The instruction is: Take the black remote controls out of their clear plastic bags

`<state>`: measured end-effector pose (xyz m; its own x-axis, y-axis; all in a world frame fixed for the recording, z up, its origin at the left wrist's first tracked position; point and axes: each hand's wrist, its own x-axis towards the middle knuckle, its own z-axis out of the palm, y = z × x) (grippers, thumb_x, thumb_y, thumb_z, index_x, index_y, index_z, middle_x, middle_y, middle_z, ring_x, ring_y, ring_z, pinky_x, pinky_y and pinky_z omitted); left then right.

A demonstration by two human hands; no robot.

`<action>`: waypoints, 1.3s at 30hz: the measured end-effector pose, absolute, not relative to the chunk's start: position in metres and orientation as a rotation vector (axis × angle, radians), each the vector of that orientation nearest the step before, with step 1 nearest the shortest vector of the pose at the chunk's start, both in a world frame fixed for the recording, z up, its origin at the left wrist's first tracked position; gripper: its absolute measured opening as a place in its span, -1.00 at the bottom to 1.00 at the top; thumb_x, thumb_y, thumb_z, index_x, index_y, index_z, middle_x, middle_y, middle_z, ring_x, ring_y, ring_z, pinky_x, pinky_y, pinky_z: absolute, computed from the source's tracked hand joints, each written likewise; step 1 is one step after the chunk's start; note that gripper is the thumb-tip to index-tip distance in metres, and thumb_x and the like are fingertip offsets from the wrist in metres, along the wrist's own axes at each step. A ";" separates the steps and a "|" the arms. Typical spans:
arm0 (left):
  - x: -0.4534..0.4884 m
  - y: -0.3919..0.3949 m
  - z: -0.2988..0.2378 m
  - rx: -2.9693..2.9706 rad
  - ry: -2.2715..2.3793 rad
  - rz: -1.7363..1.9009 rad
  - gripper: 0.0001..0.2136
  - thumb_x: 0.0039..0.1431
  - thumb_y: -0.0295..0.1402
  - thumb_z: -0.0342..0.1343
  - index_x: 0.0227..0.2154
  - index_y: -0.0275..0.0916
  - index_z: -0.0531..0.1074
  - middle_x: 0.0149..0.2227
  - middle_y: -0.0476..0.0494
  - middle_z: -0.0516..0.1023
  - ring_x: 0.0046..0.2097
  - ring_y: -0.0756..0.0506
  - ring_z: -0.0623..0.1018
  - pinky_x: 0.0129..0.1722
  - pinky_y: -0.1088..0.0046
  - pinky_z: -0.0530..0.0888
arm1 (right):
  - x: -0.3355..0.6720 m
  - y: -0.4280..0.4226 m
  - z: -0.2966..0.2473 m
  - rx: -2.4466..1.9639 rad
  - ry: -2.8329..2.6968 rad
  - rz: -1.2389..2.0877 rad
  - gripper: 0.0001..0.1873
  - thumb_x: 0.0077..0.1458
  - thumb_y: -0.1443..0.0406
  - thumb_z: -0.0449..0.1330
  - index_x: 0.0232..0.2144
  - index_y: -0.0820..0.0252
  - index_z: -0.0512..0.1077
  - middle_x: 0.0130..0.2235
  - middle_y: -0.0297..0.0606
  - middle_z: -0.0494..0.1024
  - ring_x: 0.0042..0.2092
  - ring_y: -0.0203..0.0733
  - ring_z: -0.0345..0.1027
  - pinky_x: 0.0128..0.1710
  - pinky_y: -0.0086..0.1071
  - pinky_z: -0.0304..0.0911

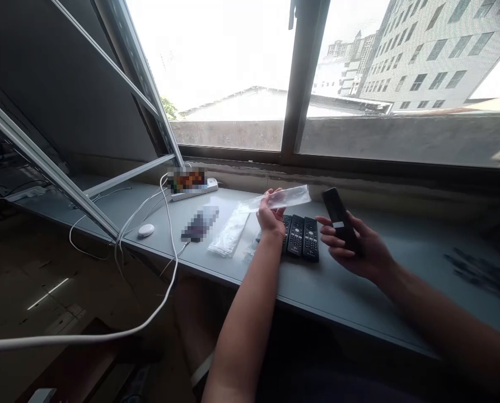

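Observation:
My left hand (271, 214) is closed on a clear plastic bag (291, 197), long and narrow, which it holds above the table. In my right hand (359, 246) is a black remote control (341, 219), tilted, with a small white label on the side facing me. Between the hands, several black remote controls (303, 238) lie side by side on the table, buttons up; my left hand and forearm hide part of the row. A stack of clear plastic bags (229, 232) lies left of my left wrist.
A charging cable runs to a blurred-out phone (200, 224). Behind it stands a white power strip (196, 189). A round white object (146, 230) sits near the table's (354, 302) front edge. White cables (172, 280) hang over that edge. Dark items (480, 271) lie far right.

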<state>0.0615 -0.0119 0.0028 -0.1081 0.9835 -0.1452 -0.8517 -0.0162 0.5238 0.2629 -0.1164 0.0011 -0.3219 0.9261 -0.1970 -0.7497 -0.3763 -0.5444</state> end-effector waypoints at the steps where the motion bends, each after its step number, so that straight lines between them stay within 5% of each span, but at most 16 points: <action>1: 0.062 -0.012 0.002 0.302 0.566 1.597 -0.78 0.48 -0.31 0.15 0.03 -0.22 0.64 0.14 -0.26 0.75 0.14 -0.15 0.74 -0.23 0.58 0.61 | 0.263 -0.115 0.001 -0.605 -0.428 1.895 -0.59 0.50 0.17 0.23 0.29 0.15 0.46 -0.27 -0.23 0.49 -0.43 -0.22 0.36 -0.65 -0.51 0.43; 7: 0.064 -0.011 0.001 0.353 0.557 1.590 -0.78 0.47 -0.29 0.16 0.01 -0.22 0.64 0.12 -0.27 0.76 0.14 -0.15 0.74 -0.20 0.57 0.62 | 0.270 -0.112 0.004 -0.727 -0.531 1.877 -0.68 0.54 0.15 0.17 0.24 0.01 0.49 0.00 -0.02 0.68 -0.31 -0.13 0.48 -0.54 -0.38 0.57; 12: 0.067 -0.010 0.001 0.364 0.540 1.596 -0.78 0.43 -0.31 0.20 -0.01 -0.23 0.66 0.05 -0.26 0.77 0.07 -0.14 0.74 -0.30 0.61 0.58 | 0.275 -0.116 0.002 -0.616 -0.525 1.950 -0.67 0.58 0.21 0.07 0.24 0.15 0.45 -0.25 -0.19 0.54 -0.50 -0.25 0.26 -0.75 -0.52 0.34; 16: 0.067 -0.009 0.001 0.372 0.538 1.606 -0.79 0.43 -0.32 0.20 -0.01 -0.23 0.67 0.07 -0.26 0.77 0.08 -0.14 0.74 -0.30 0.62 0.58 | 0.277 -0.116 0.001 -0.562 -0.430 1.948 -0.58 0.55 0.30 0.09 0.36 0.17 0.39 -0.33 -0.31 0.40 -0.48 -0.25 0.31 -0.73 -0.56 0.38; 24: 0.065 -0.008 0.001 0.375 0.532 1.624 -0.81 0.44 -0.33 0.19 -0.03 -0.24 0.66 0.03 -0.26 0.77 0.05 -0.13 0.74 -0.29 0.60 0.58 | 0.271 -0.118 0.012 -0.717 -0.389 1.889 -0.54 0.62 0.12 0.04 0.41 -0.03 0.45 0.02 -0.02 0.65 -0.27 -0.14 0.57 -0.49 -0.39 0.63; 31: 0.065 -0.010 0.001 0.399 0.525 1.630 -0.79 0.45 -0.31 0.18 -0.02 -0.25 0.65 0.03 -0.27 0.77 0.04 -0.15 0.75 -0.25 0.56 0.60 | 0.267 -0.119 0.009 -0.635 -0.384 1.893 -0.54 0.61 0.20 0.06 0.42 0.02 0.44 -0.29 -0.20 0.52 -0.43 -0.21 0.38 -0.66 -0.51 0.40; 39: 0.067 -0.012 0.002 0.403 0.551 1.605 -0.78 0.45 -0.30 0.16 -0.03 -0.25 0.66 0.03 -0.29 0.77 0.04 -0.14 0.74 -0.29 0.59 0.57 | 0.260 -0.118 0.017 -0.652 -0.341 1.825 -0.57 0.56 0.25 0.08 0.36 0.11 0.46 -0.25 -0.18 0.49 -0.32 -0.13 0.42 -0.39 -0.33 0.64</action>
<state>0.0668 -0.0125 0.0022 -0.1097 0.9920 -0.0619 -0.8206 -0.0552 0.5689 0.2598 -0.1183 0.0167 -0.2348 0.9348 -0.2663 -0.7759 -0.3453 -0.5280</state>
